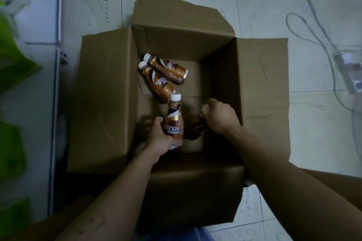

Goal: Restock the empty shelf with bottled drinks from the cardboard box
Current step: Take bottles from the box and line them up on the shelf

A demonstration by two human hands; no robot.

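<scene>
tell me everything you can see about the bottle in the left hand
The bottle is a small coffee drink with a white screw cap, a clear neck showing brown liquid, and a glossy brown, gold and white wrap lettered "SCAFE". It stands roughly upright, cap pointing away from the person, inside the open cardboard box. The left hand wraps its lower half from the left. It looks sealed and full.

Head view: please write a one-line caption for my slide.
Left hand lifts a coffee bottle from the cardboard box; right hand grips another; two lie inside.
</scene>
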